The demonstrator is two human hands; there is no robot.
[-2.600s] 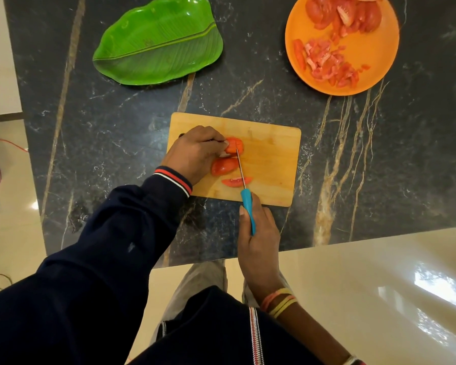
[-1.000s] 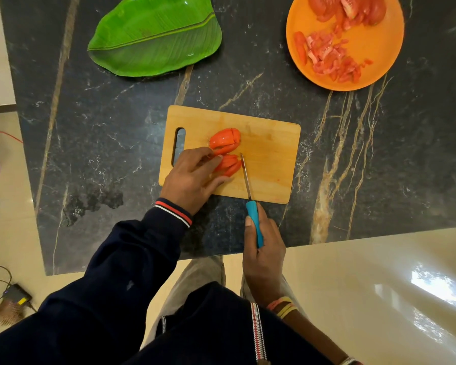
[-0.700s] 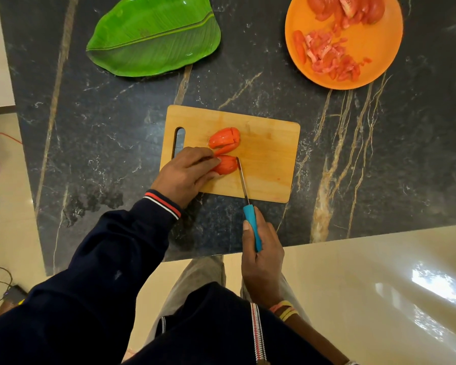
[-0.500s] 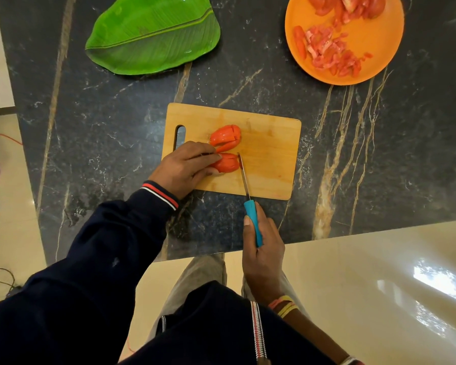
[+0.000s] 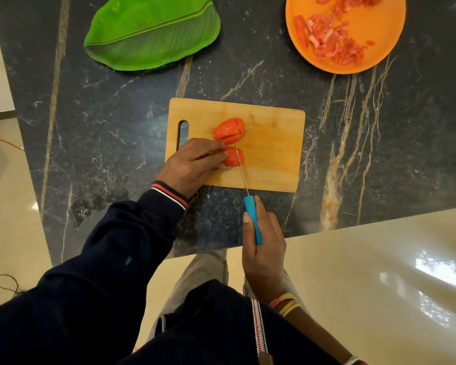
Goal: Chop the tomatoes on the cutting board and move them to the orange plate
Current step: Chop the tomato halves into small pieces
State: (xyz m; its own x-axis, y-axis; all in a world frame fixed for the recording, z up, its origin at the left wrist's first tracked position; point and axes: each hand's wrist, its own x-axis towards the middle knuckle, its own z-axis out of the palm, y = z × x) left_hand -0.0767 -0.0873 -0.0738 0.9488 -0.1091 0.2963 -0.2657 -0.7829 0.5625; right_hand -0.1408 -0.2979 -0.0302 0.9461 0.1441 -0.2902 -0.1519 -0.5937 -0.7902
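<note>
On the wooden cutting board [image 5: 270, 164], which lies near the front edge of the dark marble table [image 5: 116, 114], two lots of tomato remain to be cut; the farther tomato piece [image 5: 229, 130] already shows cuts across it and lies untouched, just beyond the nearer tomato piece [image 5: 234, 158]; the left hand [image 5: 192, 164] lies flat across the board's left part, its fingers nearly straight and their tips pressing on the nearer piece's left side, apparently to keep it from sliding or rolling under the blade; the right hand [image 5: 263, 248] is wrapped around the blue handle of the knife [image 5: 246, 191], with the thumb along the handle's side, a grip that should keep the thin blade upright; the blade runs away from the person and crosses the nearer piece close to its right end, just beside the left fingertips, so the slice in hand looks thin and the fingers sit close to the edge; the orange plate [image 5: 379, 54] stands well apart at the far right with a heap of chopped tomato [image 5: 329, 43] on it, so the task seems well along; a green leaf-shaped plate [image 5: 153, 32] lies at the far left.
</note>
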